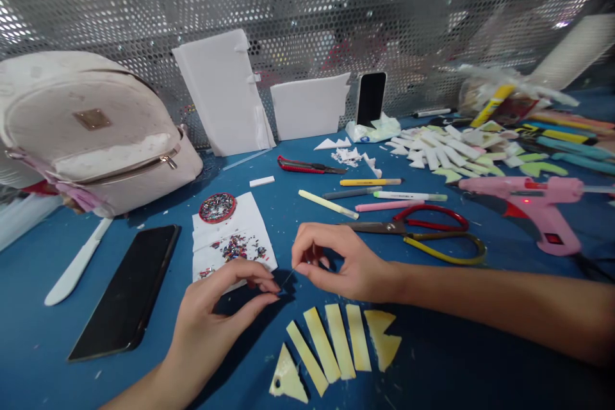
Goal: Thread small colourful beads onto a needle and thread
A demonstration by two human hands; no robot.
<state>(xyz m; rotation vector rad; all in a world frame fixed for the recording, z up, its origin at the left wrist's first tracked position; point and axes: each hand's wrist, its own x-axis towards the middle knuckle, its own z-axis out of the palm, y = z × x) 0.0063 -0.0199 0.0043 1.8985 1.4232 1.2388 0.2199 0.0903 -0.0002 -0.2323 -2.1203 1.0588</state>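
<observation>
Between my two hands runs a thin, see-through strand (287,278), too fine to name. My right hand (343,262) pinches its upper end between thumb and forefinger, the other fingers curled. At the lower end, the thumb and fingertips of my left hand (218,314) come together. Just below them, yellow foam pieces lie in a fish-like row: a triangular head (288,377) with a hole, several strips (340,341) and a notched tail piece (382,338). Behind my left hand, a white sheet (252,221) carries loose glitter (235,247) and a red-rimmed round lid (218,207) filled with glitter.
Scissors (394,228), several markers (408,196) and a red cutter (302,166) lie beyond my right hand. A pink glue gun (538,202) stands right, near heaped foam scraps (446,147). Left are a phone (127,291), white knife (79,262) and backpack (96,134).
</observation>
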